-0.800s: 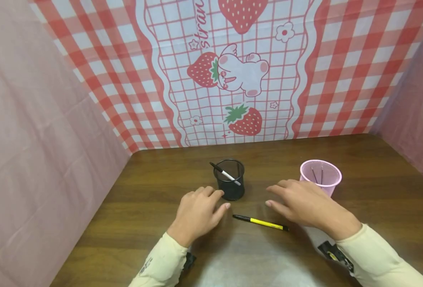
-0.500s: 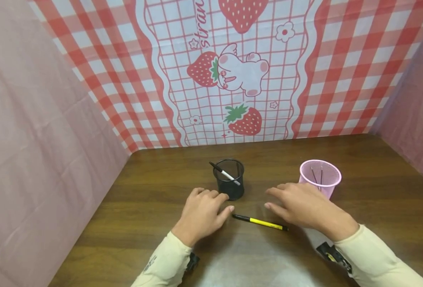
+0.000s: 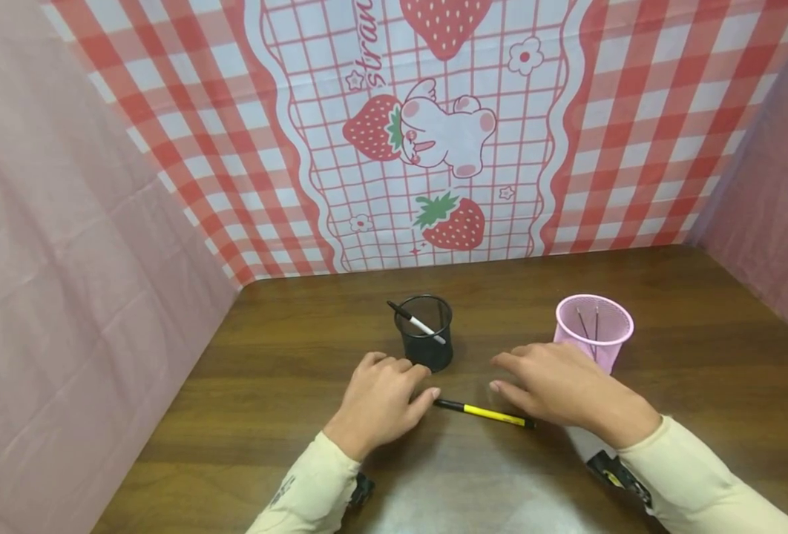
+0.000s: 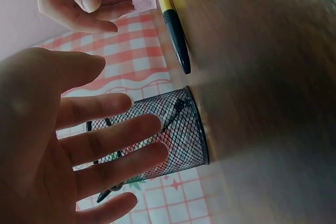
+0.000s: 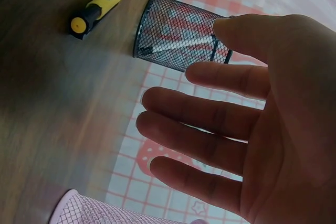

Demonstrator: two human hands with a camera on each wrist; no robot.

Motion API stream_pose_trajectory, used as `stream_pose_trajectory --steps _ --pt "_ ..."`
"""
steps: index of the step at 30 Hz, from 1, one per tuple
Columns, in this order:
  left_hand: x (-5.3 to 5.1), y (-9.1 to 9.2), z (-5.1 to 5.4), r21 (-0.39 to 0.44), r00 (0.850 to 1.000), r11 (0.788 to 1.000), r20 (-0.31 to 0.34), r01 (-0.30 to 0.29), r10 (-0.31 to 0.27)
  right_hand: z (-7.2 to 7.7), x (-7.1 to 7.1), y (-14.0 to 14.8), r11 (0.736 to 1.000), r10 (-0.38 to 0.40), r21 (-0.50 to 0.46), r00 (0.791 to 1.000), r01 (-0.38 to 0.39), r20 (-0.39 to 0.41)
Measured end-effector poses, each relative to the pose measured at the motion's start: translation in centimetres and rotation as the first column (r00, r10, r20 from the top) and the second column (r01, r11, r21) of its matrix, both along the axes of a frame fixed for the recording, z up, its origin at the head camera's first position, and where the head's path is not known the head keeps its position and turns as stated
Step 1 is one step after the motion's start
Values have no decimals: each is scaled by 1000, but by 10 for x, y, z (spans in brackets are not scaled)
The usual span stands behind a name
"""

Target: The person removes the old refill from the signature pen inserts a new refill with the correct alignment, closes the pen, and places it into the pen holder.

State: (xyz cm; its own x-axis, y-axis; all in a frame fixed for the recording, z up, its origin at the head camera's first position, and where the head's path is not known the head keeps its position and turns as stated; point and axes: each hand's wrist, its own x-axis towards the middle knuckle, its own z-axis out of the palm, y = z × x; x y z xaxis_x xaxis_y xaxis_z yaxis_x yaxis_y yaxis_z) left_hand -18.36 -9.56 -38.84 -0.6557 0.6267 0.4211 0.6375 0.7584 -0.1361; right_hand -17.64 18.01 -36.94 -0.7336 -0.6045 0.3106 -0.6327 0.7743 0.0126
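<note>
In the head view a yellow and black pen [image 3: 490, 414] lies on the table between the hands. The left hand [image 3: 381, 404], fingers spread and holding nothing, is in front of a black mesh cup [image 3: 427, 352], its thumb near the pen's black tip. A white pen with a black end [image 3: 424, 326] leans inside that cup. The right hand [image 3: 567, 386] hovers with relaxed fingers, empty, in front of a pink mesh cup [image 3: 611, 356] with two thin dark sticks in it. Both wrist views show bare palms, the left hand [image 4: 100, 145] and the right hand [image 5: 226, 124].
The brown wooden table [image 3: 287, 319] meets a red and white checked cloth [image 3: 634, 148] with strawberry prints at the back. Pale pink cloth [image 3: 67, 259] hangs at both sides. Dark devices are strapped at both wrists.
My left hand has moved slightly to the right, closer to the pen's black tip. The right hand has barely moved, and the head view has shifted a little.
</note>
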Motion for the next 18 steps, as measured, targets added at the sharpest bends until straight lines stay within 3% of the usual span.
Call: stream_pose_trajectory --steps 18 --pt "-7 13 -6 64 998 996 -11 57 -56 -6 -1 -2 999 34 -5 999 -34 40"
